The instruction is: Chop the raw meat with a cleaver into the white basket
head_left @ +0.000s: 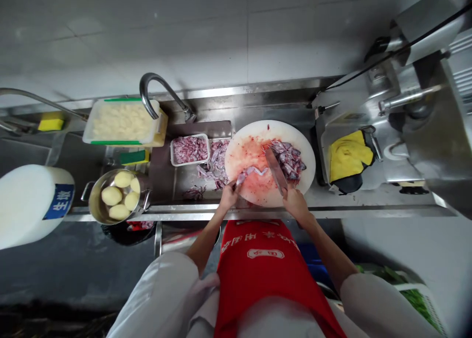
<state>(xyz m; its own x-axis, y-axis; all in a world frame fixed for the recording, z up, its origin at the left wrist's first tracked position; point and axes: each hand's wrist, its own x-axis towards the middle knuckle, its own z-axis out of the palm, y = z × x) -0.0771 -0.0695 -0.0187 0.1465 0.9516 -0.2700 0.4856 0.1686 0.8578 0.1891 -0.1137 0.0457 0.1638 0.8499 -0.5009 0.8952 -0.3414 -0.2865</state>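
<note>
On the round white cutting board [243, 154], stained red, lies a heap of dark, skinned meat pieces [289, 158] at the right. My left hand [230, 194] is closed on one end of a long pale meat piece [252, 171], which stretches rightward over the board's front part. A broad cleaver [276, 170] is gripped by its handle in my right hand [295, 203], its blade between the held piece and the heap. Left of the board, more meat pieces [218, 163] lie in the sink, beside a white basket [171, 154] of chopped meat.
A curved faucet [162, 82] rises behind the sink. At the left stand a pot [96, 200] of peeled potatoes, a lidded plastic box [88, 124] and a white bucket [25, 205]. A yellow cloth [348, 156] lies right of the board. The counter's metal edge [368, 213] runs in front.
</note>
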